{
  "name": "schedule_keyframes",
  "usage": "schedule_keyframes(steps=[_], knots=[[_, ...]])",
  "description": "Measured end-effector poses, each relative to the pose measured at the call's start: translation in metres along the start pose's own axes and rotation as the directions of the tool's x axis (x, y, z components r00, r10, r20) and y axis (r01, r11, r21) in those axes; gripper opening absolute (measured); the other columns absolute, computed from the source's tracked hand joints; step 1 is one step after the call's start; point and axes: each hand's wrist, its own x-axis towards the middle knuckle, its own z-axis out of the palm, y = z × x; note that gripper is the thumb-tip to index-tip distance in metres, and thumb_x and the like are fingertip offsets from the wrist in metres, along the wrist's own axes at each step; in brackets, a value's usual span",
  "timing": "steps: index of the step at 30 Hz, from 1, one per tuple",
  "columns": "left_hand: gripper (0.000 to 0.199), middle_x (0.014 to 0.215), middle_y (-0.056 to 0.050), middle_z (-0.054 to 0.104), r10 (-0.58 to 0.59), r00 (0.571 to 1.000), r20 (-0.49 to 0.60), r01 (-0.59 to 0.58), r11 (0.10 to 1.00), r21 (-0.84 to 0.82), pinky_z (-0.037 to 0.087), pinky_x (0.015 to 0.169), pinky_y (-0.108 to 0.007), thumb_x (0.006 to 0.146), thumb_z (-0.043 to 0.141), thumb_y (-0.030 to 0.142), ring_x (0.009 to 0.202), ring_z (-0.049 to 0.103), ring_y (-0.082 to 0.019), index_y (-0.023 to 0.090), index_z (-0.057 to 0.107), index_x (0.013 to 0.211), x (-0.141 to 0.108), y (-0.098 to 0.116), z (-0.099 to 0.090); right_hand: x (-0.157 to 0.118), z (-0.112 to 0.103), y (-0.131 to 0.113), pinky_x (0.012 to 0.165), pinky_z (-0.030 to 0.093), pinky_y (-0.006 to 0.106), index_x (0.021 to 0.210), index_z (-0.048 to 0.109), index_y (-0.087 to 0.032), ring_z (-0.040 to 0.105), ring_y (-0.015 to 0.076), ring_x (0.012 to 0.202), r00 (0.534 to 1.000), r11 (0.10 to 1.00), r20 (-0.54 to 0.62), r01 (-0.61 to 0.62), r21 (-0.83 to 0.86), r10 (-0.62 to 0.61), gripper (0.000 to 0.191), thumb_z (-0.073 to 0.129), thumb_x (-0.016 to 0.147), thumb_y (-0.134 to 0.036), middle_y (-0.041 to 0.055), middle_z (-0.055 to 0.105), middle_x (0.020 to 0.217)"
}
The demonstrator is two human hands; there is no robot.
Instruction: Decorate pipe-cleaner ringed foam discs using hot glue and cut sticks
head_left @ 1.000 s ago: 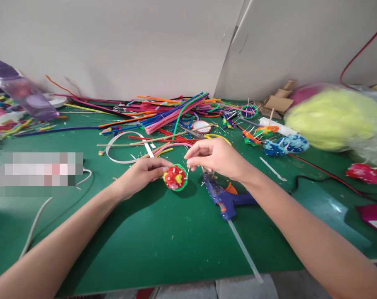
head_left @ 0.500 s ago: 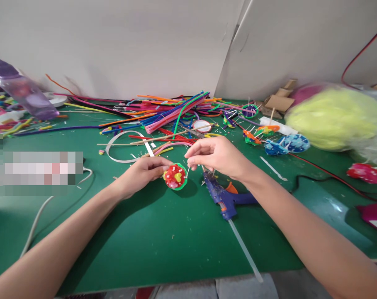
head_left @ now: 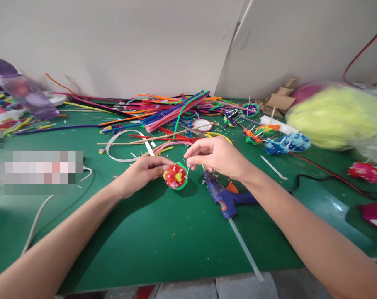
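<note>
A small round craft piece (head_left: 175, 176), red with a green rim, yellow shapes and white dots, is pinched at its left side by my left hand (head_left: 149, 171). My right hand (head_left: 211, 155) is closed in a pinch on a thin white stick (head_left: 187, 170), whose lower end meets the green rim on the right. Whether the stick is fixed to the rim, I cannot tell. Below my right wrist lies a blue glue gun (head_left: 222, 193) with an orange trigger. A clear glue stick (head_left: 246, 249) juts from its back toward the table's front edge.
Pipe cleaners (head_left: 176, 110) in many colours lie piled along the wall. A white ring strip (head_left: 113, 155) is behind my left hand. To the right are blue dotted craft pieces (head_left: 288, 144) and a bag of yellow material (head_left: 334, 114). A purple bottle (head_left: 26, 93) stands tilted at left.
</note>
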Motion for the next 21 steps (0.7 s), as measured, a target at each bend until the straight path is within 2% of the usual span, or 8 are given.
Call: schedule_keyframes(steps=[15,21], knots=[[0.029,0.067,-0.001,0.06,-0.011,1.0,-0.009,0.011,1.0,0.009,0.03,0.051,-0.023,0.083,0.059,0.038,0.056,0.041,-0.009,0.013,0.07,0.092,0.0001,0.0015,0.0002,-0.0002,0.0005,-0.0034,0.04,0.038,0.02,0.075,0.067,-0.014,0.061,0.0109,0.054,0.999,1.0,-0.022,-0.025,-0.008,0.025,0.007,0.069,0.07,-0.018,0.0022,0.068,0.061],[0.028,0.063,0.001,0.056,-0.007,1.0,-0.011,0.008,1.0,0.019,0.028,0.05,-0.022,0.084,0.058,0.036,0.054,0.039,-0.009,0.013,0.07,0.093,-0.0005,0.0009,-0.0001,-0.0002,-0.0017,0.0001,0.038,0.037,0.019,0.078,0.067,-0.014,0.063,0.0122,0.057,1.0,1.0,-0.014,-0.013,0.014,0.013,0.01,0.07,0.071,-0.021,0.004,0.069,0.063]])
